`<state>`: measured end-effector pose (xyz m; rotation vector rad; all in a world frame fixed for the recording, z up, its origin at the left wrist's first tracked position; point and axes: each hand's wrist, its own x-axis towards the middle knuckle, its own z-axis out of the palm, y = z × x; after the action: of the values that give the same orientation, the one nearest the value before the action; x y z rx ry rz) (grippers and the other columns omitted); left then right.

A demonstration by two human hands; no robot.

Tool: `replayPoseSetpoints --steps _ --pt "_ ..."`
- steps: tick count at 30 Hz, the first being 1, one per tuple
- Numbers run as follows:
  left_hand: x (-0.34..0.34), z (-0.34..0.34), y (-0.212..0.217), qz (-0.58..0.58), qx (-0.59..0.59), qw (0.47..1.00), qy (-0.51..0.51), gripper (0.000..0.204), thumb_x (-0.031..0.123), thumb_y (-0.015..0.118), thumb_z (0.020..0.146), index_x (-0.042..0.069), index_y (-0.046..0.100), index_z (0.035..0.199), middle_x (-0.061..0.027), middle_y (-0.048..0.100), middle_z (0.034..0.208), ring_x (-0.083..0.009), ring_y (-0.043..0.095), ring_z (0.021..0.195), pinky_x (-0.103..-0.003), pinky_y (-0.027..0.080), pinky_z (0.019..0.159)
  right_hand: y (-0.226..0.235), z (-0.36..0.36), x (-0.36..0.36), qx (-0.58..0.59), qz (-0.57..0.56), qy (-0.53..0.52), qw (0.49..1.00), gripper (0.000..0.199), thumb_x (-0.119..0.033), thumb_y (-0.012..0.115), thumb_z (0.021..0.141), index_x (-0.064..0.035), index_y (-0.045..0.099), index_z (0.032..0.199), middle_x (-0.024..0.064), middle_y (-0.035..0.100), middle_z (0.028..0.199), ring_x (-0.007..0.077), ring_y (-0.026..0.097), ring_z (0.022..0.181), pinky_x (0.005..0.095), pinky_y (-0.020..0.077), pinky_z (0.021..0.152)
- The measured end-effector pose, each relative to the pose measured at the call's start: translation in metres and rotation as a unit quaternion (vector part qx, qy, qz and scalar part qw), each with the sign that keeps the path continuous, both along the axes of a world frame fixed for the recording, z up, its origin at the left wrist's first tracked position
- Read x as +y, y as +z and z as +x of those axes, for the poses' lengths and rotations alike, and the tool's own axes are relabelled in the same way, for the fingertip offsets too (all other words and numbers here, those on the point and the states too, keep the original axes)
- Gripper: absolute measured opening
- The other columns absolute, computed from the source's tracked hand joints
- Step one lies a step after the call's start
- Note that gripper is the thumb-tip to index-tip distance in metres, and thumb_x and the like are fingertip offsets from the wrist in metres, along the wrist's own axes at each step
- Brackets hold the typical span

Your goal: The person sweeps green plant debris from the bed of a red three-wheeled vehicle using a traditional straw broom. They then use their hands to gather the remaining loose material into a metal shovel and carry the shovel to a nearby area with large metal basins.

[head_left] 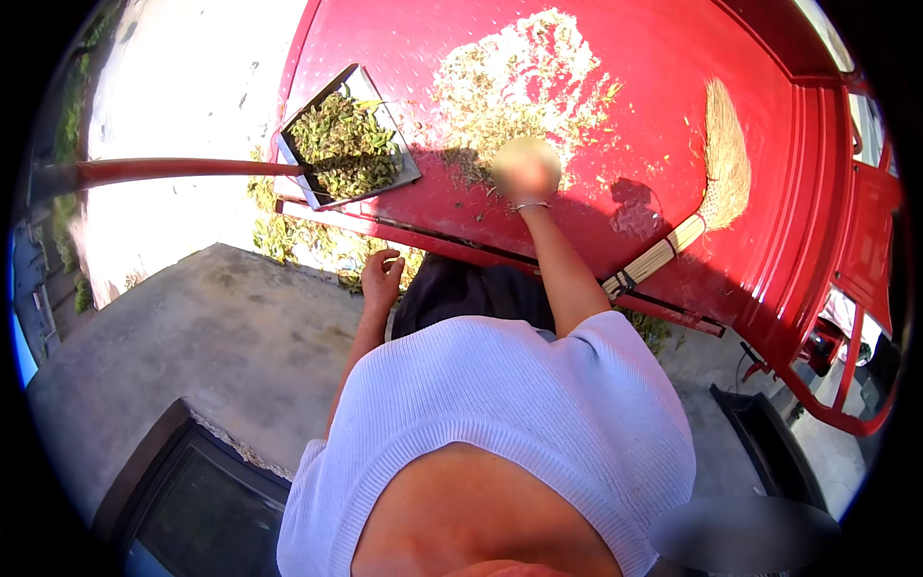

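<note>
My right hand (527,173) reaches out over the near side of a pile of dry plant bits (514,91) on a red metal truck bed (644,58). A blur covers that hand, so its fingers and anything in them are hidden. A bracelet circles the wrist. My left hand (382,276) hangs beside my dark trousers, just off the bed's near edge, fingers loosely bent and nothing visible in them. At the left corner of the bed rests a metal dustpan (411,179), heaped with greenish-brown leaves (344,144). Its red handle (192,168) sticks out to the left.
A straw broom (726,163) lies on the bed to the right, its bound handle pointing toward me. Fallen leaves (279,236) litter the concrete ground (192,308) below the bed edge. Red railings (846,365) stand at far right, and a dark-framed panel (212,490) at lower left.
</note>
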<state>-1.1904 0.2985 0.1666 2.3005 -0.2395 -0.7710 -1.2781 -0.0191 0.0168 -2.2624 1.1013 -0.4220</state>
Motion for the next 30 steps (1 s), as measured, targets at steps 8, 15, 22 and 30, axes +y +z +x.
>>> replayPoseSetpoints --steps 8,15,22,30 --pt "0.000 -0.006 -0.006 -0.015 0.003 1.000 0.017 0.020 0.012 0.069 0.081 0.001 0.065 0.098 -0.0101 0.066 0.087 -0.0183 0.068 0.074 -0.030 0.052 0.065 0.066 0.032 -0.043 -0.025 0.193 -0.061 0.979 0.032 -0.026 0.054 0.088 -0.0125 0.056 0.116 0.0158 0.057 0.091 0.0256 0.057 0.094 0.0392 0.0449 0.087" --pt "0.005 -0.005 -0.013 0.003 0.021 0.999 0.042 0.021 0.013 0.070 0.081 0.001 0.066 0.098 -0.0106 0.066 0.088 -0.0185 0.068 0.073 -0.030 0.052 0.065 -0.012 0.026 -0.069 -0.176 0.357 -0.056 0.916 0.022 -0.014 0.049 0.091 -0.0021 0.064 0.101 0.0083 0.064 0.088 0.0155 0.061 0.078 0.0301 0.0496 0.073" --pt "-0.016 -0.010 -0.007 0.005 0.033 0.999 0.029 0.021 0.012 0.069 0.082 0.000 0.065 0.098 -0.0122 0.067 0.090 -0.0193 0.068 0.075 -0.030 0.053 0.065 -0.020 -0.005 -0.081 -0.317 0.515 -0.110 0.789 0.022 -0.009 0.048 0.092 0.0017 0.067 0.096 0.0060 0.067 0.089 0.0127 0.062 0.075 0.0272 0.0515 0.069" --pt "-0.026 -0.009 -0.005 0.009 0.077 0.996 0.055 0.021 0.011 0.069 0.082 0.000 0.065 0.099 -0.0105 0.068 0.086 -0.0178 0.068 0.074 -0.030 0.052 0.064 -0.017 -0.011 -0.080 -0.358 0.578 -0.118 0.724 0.022 -0.008 0.047 0.092 0.0018 0.067 0.097 0.0063 0.068 0.093 0.0134 0.063 0.080 0.0270 0.0519 0.072"
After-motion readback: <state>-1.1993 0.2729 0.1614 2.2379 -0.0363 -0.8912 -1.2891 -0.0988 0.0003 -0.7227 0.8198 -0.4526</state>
